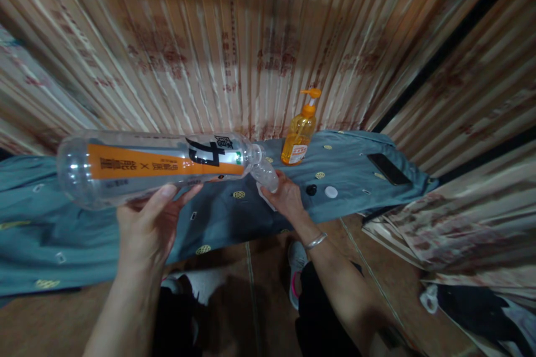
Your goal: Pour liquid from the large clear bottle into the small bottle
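My left hand (154, 217) holds a large clear plastic bottle (75, 170) with an orange and black label from below. The bottle lies almost level in the air, its neck to the right. At its mouth is a small clear plastic bottle (267, 174), tilted and gripped by my right hand (285, 195), whose fingers partly cover it. Whether the two mouths touch or overlap, I cannot tell. Something white (266, 198) shows beneath the right hand, mostly hidden. Right of that hand, a small black cap (311, 189) and a white cap (331, 192) rest on the cloth.
An orange pump bottle (298, 136) stands at the back of the blue patterned cloth (221, 217), before a pleated curtain (188, 50). A dark phone (388, 169) lies at the right end. Below are a tiled floor and my shoes; dark fabric (473, 309) lies at lower right.
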Available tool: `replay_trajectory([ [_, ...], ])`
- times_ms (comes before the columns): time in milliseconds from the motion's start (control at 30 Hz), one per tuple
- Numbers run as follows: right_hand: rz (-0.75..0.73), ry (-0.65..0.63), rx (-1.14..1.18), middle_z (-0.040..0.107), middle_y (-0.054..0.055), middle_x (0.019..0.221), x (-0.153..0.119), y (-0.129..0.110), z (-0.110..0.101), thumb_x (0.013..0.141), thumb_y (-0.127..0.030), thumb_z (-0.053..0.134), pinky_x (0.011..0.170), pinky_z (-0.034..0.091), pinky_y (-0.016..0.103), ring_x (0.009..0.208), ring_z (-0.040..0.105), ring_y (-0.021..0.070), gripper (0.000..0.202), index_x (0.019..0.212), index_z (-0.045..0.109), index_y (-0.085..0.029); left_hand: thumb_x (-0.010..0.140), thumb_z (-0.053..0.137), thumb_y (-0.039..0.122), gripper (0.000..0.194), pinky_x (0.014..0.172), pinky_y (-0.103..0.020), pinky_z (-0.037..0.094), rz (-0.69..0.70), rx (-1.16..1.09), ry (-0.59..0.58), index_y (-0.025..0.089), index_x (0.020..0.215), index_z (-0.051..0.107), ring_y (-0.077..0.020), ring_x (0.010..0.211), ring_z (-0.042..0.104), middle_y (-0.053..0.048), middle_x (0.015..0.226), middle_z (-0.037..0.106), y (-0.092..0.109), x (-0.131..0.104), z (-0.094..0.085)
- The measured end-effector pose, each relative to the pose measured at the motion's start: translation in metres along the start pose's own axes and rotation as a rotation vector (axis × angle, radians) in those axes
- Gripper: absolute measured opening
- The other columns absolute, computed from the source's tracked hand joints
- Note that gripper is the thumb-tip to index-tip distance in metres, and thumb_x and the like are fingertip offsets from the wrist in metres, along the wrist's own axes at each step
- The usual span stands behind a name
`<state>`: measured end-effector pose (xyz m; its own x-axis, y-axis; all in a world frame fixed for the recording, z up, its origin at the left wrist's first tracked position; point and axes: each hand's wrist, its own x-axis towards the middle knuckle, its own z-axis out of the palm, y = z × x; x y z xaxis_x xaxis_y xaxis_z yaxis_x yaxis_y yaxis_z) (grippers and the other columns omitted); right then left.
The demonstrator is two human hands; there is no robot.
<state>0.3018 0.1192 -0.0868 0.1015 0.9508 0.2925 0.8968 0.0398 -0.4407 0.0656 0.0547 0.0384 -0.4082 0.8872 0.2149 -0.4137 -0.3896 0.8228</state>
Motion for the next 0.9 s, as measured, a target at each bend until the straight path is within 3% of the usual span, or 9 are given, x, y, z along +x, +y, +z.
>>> replay_trajectory([
  [433, -0.009, 0.019, 0.019, 0.081, 0.017, 0.118, 0.0000, 0.0017, 0.0020, 0.087, -0.038, 0.081, 0.095, 0.060, 0.037, 0.108, 0.078, 0.0297, 0.060, 0.138, 0.061, -0.012, 0.042, 0.111, 0.030, 0.062, 0.072, -0.038, 0.074, 0.008, 0.001, -0.007, 0.033, 0.097, 0.081, -0.0159, 0.070, 0.077, 0.008, 0.073, 0.081, 0.0017, -0.0009, 0.0034],
  [900, 0.003, 0.023, 0.015, 0.082, 0.016, 0.116, -0.0005, -0.0006, 0.0013, 0.087, -0.038, 0.080, 0.094, 0.059, 0.036, 0.108, 0.079, 0.0293, 0.056, 0.134, 0.062, -0.014, 0.040, 0.111, 0.030, 0.059, 0.071, -0.037, 0.074, 0.007, -0.003, 0.003, 0.032, 0.091, 0.082, -0.0142, 0.067, 0.075, 0.009, 0.068, 0.077, 0.0014, 0.0002, 0.0037],
])
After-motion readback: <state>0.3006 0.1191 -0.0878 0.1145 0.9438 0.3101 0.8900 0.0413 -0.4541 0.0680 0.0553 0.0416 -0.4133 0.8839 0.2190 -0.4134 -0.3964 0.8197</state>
